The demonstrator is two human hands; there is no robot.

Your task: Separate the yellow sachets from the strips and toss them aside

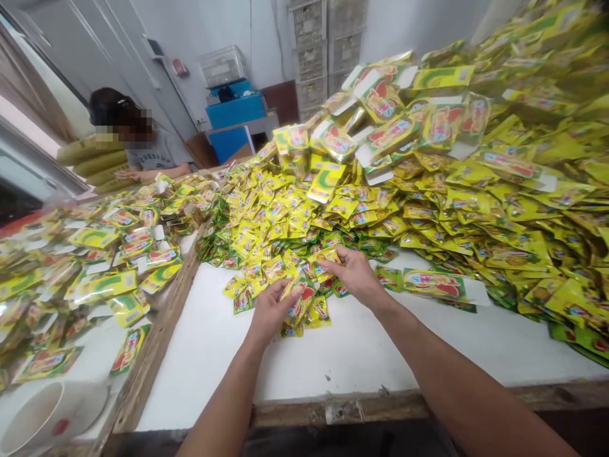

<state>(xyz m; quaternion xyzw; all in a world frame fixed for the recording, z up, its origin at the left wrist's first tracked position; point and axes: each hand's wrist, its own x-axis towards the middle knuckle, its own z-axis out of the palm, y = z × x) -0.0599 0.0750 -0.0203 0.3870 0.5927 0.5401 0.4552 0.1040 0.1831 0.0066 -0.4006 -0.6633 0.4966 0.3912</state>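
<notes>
My left hand [273, 309] is closed around a small printed carton [301, 301], yellow and green with red fruit pictures. Just to its right and a little higher, my right hand [354, 274] pinches a yellow sachet [325, 261] near the carton's upper end. Both hands are over the front edge of a heap of small yellow and green sachets [271, 216]. A few loose sachets [318, 312] lie on the white tabletop [361, 355] under my hands. Right of my right hand, a flat carton [435, 284] with an open white flap lies on the table.
Cartons and sachets [514, 190] pile high at the right. A wooden strip [159, 336] divides off the left table section, strewn with filled-looking cartons [102, 285] and a white cup [52, 412]. Another person [152, 149] sits at the far left. Blue boxes [235, 111] stand behind.
</notes>
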